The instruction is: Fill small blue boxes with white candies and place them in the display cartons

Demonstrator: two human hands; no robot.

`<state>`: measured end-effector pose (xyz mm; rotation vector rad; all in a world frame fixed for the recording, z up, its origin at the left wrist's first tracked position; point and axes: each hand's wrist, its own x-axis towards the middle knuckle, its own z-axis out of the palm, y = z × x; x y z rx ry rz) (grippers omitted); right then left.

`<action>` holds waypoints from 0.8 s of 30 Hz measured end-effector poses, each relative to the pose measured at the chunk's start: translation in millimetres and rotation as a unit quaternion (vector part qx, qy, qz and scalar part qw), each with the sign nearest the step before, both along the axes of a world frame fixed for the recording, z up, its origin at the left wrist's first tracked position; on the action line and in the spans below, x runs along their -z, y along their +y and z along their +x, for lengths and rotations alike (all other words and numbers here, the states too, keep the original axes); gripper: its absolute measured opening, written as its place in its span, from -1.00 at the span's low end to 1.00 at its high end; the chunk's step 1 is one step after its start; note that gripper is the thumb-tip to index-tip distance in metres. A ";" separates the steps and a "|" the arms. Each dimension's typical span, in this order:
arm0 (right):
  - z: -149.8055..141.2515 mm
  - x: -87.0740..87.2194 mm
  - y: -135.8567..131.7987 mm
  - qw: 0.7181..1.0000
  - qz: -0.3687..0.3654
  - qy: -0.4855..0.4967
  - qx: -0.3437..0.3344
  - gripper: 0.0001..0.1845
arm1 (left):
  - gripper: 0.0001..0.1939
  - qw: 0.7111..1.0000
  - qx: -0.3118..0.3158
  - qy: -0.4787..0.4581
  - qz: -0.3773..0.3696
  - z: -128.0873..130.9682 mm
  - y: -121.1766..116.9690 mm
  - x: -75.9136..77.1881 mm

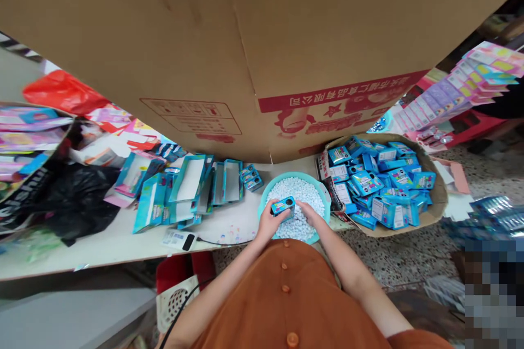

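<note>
My left hand [270, 223] is closed around a small blue candy box [283, 206], holding it above a turquoise basin [326, 204]. A dark round opening shows on the box's upper face. White pellets [297, 188] fill the basin. Over its right part is my right hand [310, 214], its fingers stretched towards the right end of the box; whether they touch it is unclear. A few similar blue boxes [251, 178] stand together left of the basin. To the right, a cut-down carton [440, 196] holds a heap of blue candy boxes [379, 180].
A huge brown cardboard box [196, 38] rises behind the basin. Open blue display trays [190, 180] line the table [229, 223] on the left, near a black plastic bag [84, 196]. A cable [225, 242] lies along the front edge. Pink packaging [434, 101] is stacked far right.
</note>
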<state>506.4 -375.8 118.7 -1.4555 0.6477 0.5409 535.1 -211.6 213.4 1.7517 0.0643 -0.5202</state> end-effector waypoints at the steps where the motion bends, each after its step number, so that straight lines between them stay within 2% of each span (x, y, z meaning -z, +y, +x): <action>1: -0.5 -3.2 -1.3 0.998 0.047 0.014 0.037 -0.51 | -0.48 1.000 0.004 0.000 0.001 -0.3 0.5 1.0; 4: -1.1 -15.0 -7.0 0.966 0.185 0.052 0.171 -0.63 | -0.50 1.000 0.020 -0.010 0.016 0.0 2.4 3.4; 7: 1.1 -30.5 -13.1 0.933 0.247 0.049 0.256 -0.68 | -0.51 0.998 0.032 -0.032 0.043 1.8 4.0 4.8; 14: 12.6 -79.2 -13.8 0.876 0.284 -0.089 0.379 -0.70 | -0.57 0.992 0.076 -0.078 0.062 2.6 1.7 7.3; 18: 17.8 -105.2 -3.6 0.865 0.260 -0.144 0.404 -0.65 | -0.60 0.985 0.123 -0.115 0.038 1.4 -3.1 3.7; 21: 18.3 -114.9 4.7 0.868 0.231 -0.166 0.407 -0.57 | -0.61 0.978 0.155 -0.136 0.042 2.0 -5.7 0.3; 24: 17.3 -115.5 9.7 0.863 0.212 -0.189 0.418 -0.55 | -0.60 0.972 0.173 -0.154 0.052 3.5 -8.0 -1.8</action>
